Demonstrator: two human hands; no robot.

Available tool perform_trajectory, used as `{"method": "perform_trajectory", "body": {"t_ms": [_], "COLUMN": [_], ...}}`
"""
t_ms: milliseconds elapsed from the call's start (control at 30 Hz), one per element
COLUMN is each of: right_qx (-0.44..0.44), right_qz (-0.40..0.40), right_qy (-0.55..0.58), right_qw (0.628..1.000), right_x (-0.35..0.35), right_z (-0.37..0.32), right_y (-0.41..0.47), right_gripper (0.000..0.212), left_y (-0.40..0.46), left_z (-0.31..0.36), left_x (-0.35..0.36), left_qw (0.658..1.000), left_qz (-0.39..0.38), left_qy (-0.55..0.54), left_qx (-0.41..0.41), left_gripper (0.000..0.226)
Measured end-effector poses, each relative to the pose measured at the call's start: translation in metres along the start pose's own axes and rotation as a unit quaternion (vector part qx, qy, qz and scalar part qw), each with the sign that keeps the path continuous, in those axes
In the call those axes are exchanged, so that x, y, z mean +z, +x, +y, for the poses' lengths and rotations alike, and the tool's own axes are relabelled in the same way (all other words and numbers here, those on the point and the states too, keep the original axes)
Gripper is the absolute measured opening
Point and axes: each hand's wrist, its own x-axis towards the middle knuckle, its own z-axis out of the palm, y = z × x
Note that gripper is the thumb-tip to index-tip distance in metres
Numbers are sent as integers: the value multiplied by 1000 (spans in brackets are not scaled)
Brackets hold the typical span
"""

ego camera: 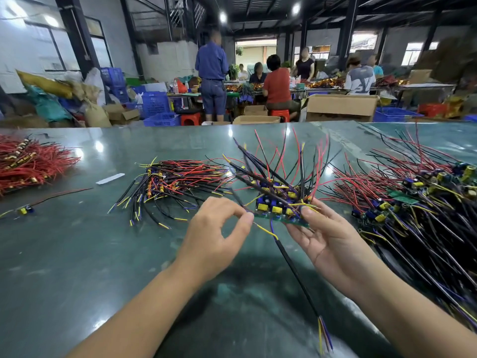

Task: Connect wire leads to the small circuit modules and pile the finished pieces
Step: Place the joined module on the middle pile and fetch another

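My right hand holds a green panel of small circuit modules above the table, with blue and yellow parts and many red and black leads sticking up from it. My left hand pinches the stripped end of a black sheathed lead between thumb and forefinger, right at the panel's left edge. That lead hangs down toward me, its yellow and blue cores showing at the free end. A heap of loose black leads lies left of the panel.
A big pile of wired modules covers the table's right side. Red wires are heaped at the far left, and a single wired module lies nearby. A white strip rests on the green table. People work at benches beyond.
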Motion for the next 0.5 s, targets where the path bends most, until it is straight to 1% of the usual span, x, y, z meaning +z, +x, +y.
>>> {"method": "perform_trajectory", "body": {"t_ms": [100, 133, 200, 267, 367, 433, 500], "right_qx": [-14, -18, -25, -30, -42, -41, -24], "right_qz": [-8, -13, -21, -20, -18, -28, -37], "right_qy": [-30, -36, -45, -50, -40, -46, -58], "right_qw": [999, 999, 998, 998, 998, 998, 997], "right_x": [1, 1, 3, 4, 4, 4, 3], "right_z": [3, 5, 9, 11, 10, 8, 9], "right_y": [-1, -2, -4, -4, -4, -5, -5], "right_gripper": [29, 29, 30, 33, 27, 27, 28], "left_y": [3, 4, 6, 6, 6, 5, 5], "left_z": [-3, -5, -8, -11, -12, -7, -2], "left_x": [0, 0, 3, 6, 8, 9, 8], "left_qw": [995, 990, 974, 958, 950, 942, 931], "left_qz": [60, 65, 44, 17, -37, -70, -70], "left_qy": [-19, -39, -84, -117, -146, -195, -256], "left_qx": [-81, -119, -205, -262, -273, -264, -250], "left_gripper": [35, 36, 37, 35, 21, 13, 18]}}
